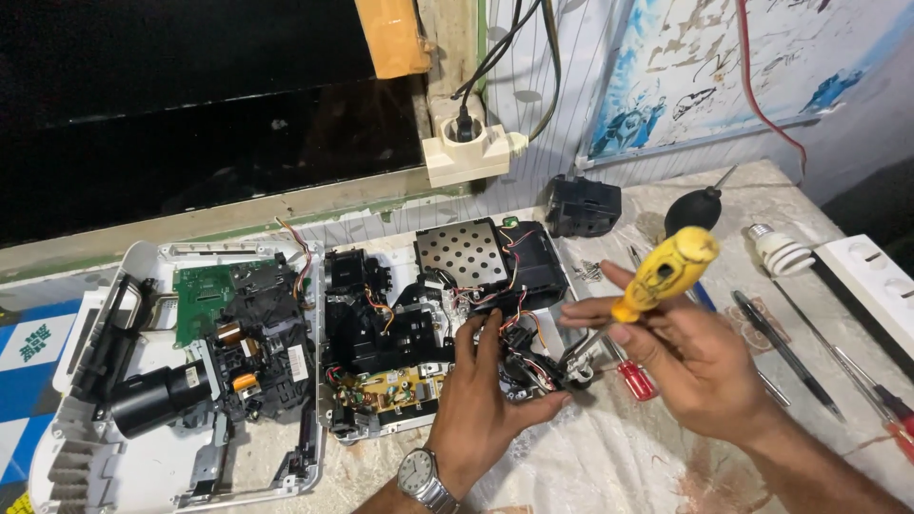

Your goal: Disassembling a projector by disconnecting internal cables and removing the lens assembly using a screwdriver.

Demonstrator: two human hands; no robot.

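My left hand (484, 400), with a wristwatch on the wrist, grips a small black part with coloured wires (535, 366) at the right edge of an opened black electronics chassis (400, 333). My right hand (687, 357) is closed around a yellow-handled screwdriver (665, 271); its shaft points down-left, and the tip meets the small black part. The chassis shows a perforated metal plate (462, 252) and a tan circuit board (386, 390).
A white housing (143, 457) with a lens barrel (157, 398) and green board lies at left. A red-handled screwdriver (633, 378), pens (785, 352), black air blower (700, 207), spiral bulb (779, 249), white power strip (876, 276) and black block (583, 205) lie to the right. A wall socket (466, 145) stands behind.
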